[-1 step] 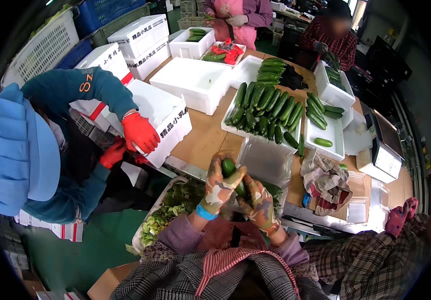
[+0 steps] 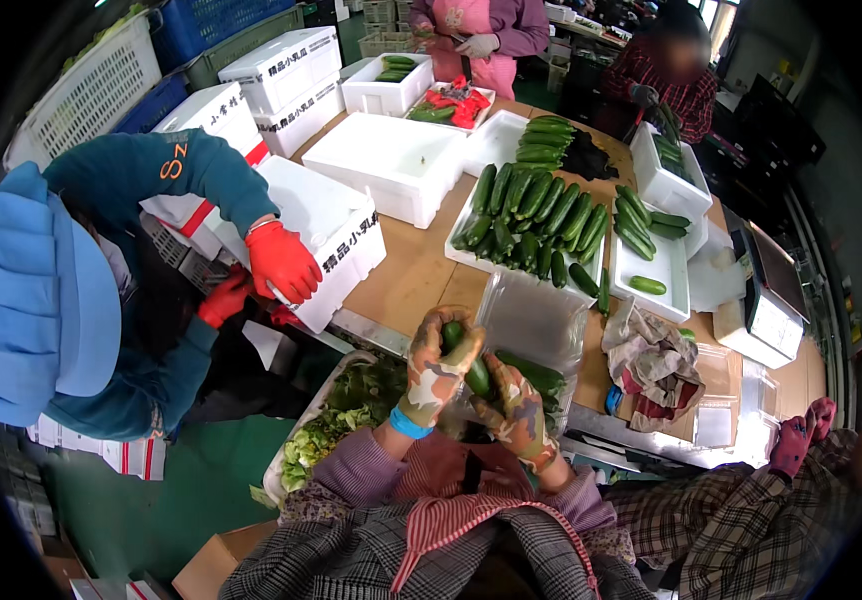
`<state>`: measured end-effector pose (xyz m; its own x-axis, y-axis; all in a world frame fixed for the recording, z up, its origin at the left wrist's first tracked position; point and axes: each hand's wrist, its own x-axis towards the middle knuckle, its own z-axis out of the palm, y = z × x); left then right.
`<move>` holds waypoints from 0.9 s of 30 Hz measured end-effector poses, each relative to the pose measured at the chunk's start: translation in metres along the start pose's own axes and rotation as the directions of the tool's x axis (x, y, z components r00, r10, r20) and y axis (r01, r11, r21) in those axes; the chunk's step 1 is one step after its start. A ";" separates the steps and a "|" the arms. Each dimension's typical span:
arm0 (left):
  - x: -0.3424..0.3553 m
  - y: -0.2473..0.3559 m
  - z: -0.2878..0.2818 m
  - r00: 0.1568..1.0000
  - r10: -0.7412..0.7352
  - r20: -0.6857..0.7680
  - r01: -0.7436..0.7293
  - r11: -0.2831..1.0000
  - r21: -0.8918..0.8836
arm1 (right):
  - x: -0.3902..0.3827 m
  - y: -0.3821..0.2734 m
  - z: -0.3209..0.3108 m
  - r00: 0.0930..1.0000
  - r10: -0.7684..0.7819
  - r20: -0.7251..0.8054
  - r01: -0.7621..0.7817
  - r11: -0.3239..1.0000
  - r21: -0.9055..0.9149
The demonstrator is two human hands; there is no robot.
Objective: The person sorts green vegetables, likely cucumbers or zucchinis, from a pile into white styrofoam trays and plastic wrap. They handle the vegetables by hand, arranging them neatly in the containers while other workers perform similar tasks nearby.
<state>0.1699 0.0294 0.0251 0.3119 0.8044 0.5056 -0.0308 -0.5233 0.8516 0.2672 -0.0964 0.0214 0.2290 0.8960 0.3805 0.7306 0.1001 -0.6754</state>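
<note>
Both my hands wear camouflage-patterned gloves, and a blue band rings my left wrist. My left hand [image 2: 435,375] wraps round a small green cucumber [image 2: 478,376], whose upper end shows between thumb and fingers. At its lower end, my right hand [image 2: 521,415] closes on the same cucumber; part of it is hidden by the gloves. Just beyond my hands stands a clear plastic box with its lid [image 2: 531,320] folded back. More cucumbers [image 2: 533,376] lie in the box beside my right hand.
A white foam tray [image 2: 463,258] full of cucumbers stands ahead, with a second tray [image 2: 678,275] to its right. A crumpled cloth [image 2: 651,365] lies at right. Left, a co-worker's red glove [image 2: 283,265] rests on a foam box [image 2: 351,270]. Below is a crate of leafy trimmings [image 2: 303,425].
My left hand has shifted slightly left on the cucumber. More of the cucumbers in the box shows beside my right hand. Across the table, the hands of the person in the pink apron have moved.
</note>
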 end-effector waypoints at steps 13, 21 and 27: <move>-0.021 0.018 -0.044 0.835 -0.221 0.503 0.548 0.409 -0.730 | -0.039 0.018 0.025 0.884 0.213 0.416 -0.389 -0.161 0.907; -0.018 0.043 -0.055 0.864 -0.295 0.408 0.498 0.625 -0.601 | -0.042 0.011 0.032 0.837 0.208 0.507 -0.391 -0.420 0.819; -0.049 0.010 -0.072 0.797 -0.453 0.399 0.602 0.641 -0.475 | -0.025 -0.041 -0.003 0.789 0.284 0.545 -0.614 0.389 0.687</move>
<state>0.0862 0.0055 0.0188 0.6419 0.7659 -0.0378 -0.2832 0.2825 0.9165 0.2341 -0.1245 0.0415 0.0376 0.9712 -0.2352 -0.2988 -0.2137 -0.9301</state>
